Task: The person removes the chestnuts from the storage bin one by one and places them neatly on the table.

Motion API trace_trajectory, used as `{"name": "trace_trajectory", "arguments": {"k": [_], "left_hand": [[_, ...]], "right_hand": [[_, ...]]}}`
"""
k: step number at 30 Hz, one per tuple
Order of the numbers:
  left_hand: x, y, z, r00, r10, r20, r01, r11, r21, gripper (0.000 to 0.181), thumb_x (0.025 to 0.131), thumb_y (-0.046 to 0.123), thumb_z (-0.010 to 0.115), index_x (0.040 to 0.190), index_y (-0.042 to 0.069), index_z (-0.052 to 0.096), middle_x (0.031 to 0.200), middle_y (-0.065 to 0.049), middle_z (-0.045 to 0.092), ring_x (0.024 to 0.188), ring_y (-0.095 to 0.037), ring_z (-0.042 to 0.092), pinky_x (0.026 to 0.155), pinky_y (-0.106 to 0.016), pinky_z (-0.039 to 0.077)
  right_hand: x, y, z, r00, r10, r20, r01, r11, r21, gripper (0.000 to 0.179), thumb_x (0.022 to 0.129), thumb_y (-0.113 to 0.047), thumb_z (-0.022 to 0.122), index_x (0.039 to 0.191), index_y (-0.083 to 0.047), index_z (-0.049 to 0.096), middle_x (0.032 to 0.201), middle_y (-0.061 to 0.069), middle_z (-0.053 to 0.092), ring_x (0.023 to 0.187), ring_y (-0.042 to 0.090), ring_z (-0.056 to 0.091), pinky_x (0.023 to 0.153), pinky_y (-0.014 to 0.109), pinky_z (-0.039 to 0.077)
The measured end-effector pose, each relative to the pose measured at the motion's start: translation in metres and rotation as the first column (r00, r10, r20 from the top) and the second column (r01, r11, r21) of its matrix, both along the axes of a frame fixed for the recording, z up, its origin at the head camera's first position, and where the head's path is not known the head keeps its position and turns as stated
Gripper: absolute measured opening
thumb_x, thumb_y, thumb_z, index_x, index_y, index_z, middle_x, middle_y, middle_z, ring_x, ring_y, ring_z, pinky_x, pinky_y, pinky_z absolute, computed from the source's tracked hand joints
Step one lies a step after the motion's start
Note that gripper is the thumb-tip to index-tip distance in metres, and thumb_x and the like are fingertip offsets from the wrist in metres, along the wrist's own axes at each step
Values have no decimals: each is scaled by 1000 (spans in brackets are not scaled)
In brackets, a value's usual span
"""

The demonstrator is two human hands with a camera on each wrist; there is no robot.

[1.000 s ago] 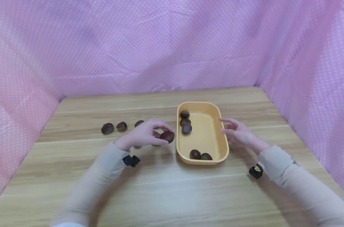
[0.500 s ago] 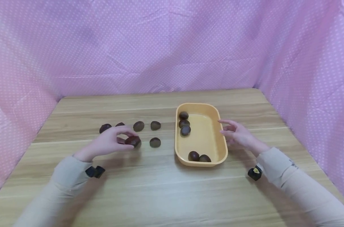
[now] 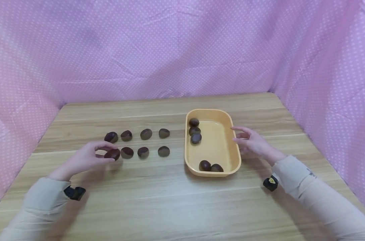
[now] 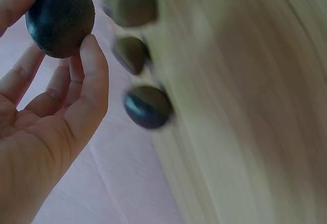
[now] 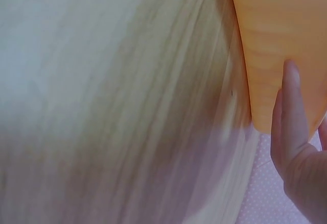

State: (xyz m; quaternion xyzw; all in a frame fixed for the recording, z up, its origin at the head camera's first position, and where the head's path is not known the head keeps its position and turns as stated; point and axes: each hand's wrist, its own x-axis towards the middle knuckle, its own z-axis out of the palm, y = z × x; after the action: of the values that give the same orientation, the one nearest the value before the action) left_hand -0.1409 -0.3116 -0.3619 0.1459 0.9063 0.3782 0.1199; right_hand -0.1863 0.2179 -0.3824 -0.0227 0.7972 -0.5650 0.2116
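My left hand (image 3: 87, 157) pinches a dark brown chestnut (image 3: 112, 154) between thumb and fingers, at the left end of the nearer row on the table. In the left wrist view that chestnut (image 4: 61, 20) sits at the fingertips, with blurred chestnuts past it. Right beside it lies another chestnut (image 3: 127, 152) of the same row. At the tray's right side, my right hand (image 3: 251, 140) has its fingers extended and its fingertips at the rim. The yellow tray (image 3: 238, 160) has three chestnuts along its left wall and two at its near end.
A farther row of chestnuts (image 3: 146, 134) lies behind the nearer one, left of the tray. The wood-grain table (image 3: 170, 207) is bordered at the back and sides by a pink dotted cloth (image 3: 140, 50).
My left hand has moved left with the chestnut, from close to the tray to the far end of the nearer row. Chestnuts it had covered now show. My right hand stays at the tray.
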Motion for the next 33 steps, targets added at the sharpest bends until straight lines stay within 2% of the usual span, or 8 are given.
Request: {"name": "trace_trajectory", "arguments": {"k": [3, 7, 10, 12, 17, 20, 23, 33], "left_hand": [[-4, -9, -6, 1000, 13, -21, -14, 999, -29, 41, 76, 11, 78, 112, -2, 63, 112, -18, 65, 94, 5, 59, 80, -19, 54], [-11, -17, -13, 999, 8, -49, -13, 996, -86, 41, 76, 11, 78, 112, -1, 63, 111, -18, 66, 95, -3, 61, 79, -23, 55], [-14, -21, -17, 999, 2, -47, -7, 995, -104, 40, 76, 10, 78, 111, -2, 63, 109, -19, 65, 94, -7, 62, 80, -28, 56], [-15, -23, -18, 999, 13, -32, -17, 993, -113, 39, 75, 11, 78, 110, -1, 64, 108, -17, 66, 92, -6, 63, 80, -27, 55], [-14, -23, -20, 1000, 15, 4, -14, 991, -134, 40, 76, 14, 78, 111, -1, 63, 108, -17, 66, 96, -25, 66, 77, -19, 51], [-15, -22, -20, 1000, 4, 9, -3, 990, -139, 42, 76, 14, 78, 112, -2, 62, 109, -18, 65, 100, -34, 64, 79, -22, 52], [-15, -21, -20, 1000, -2, 11, 3, 989, -149, 42, 76, 14, 78, 112, -1, 62, 109, -19, 65, 101, -35, 63, 80, -25, 53], [-16, -22, -20, 999, 5, 38, 1, 990, -144, 45, 75, 15, 79, 114, 0, 62, 110, -19, 64, 101, -34, 63, 77, -19, 50]], "right_hand": [[0, 0, 0, 1000, 3, -4, -3, 1000, 5, 63, 92, -13, 60, 147, -7, 29, 120, 24, 50, 81, 8, 60, 67, 28, 55], [0, 1, 0, 1000, 0, -10, 0, 1000, 7, 62, 92, -13, 59, 147, -6, 29, 119, 23, 50, 81, 8, 60, 67, 28, 55], [0, 1, 0, 1000, 2, -5, -2, 1000, 5, 62, 93, -13, 58, 147, -7, 28, 120, 23, 49, 80, 8, 60, 69, 29, 56], [1, 1, -1, 1000, 3, -3, -3, 1000, 7, 62, 93, -13, 58, 147, -7, 28, 120, 22, 50, 80, 8, 61, 69, 29, 56], [2, -1, 0, 1000, 0, 8, 0, 1000, -28, 62, 93, -10, 57, 147, -5, 27, 118, 22, 49, 82, 10, 61, 75, 31, 56], [2, -1, 1, 1000, -1, 16, 2, 999, -50, 63, 93, -9, 57, 147, -5, 26, 118, 22, 49, 85, 11, 62, 78, 34, 56], [2, 0, 1, 1000, -3, 24, 5, 998, -61, 63, 93, -9, 57, 147, -5, 26, 117, 21, 48, 85, 11, 62, 79, 35, 56], [2, 0, 1, 1000, -3, 16, 3, 999, -46, 63, 93, -10, 57, 147, -5, 26, 118, 22, 48, 84, 9, 61, 77, 32, 56]]}}
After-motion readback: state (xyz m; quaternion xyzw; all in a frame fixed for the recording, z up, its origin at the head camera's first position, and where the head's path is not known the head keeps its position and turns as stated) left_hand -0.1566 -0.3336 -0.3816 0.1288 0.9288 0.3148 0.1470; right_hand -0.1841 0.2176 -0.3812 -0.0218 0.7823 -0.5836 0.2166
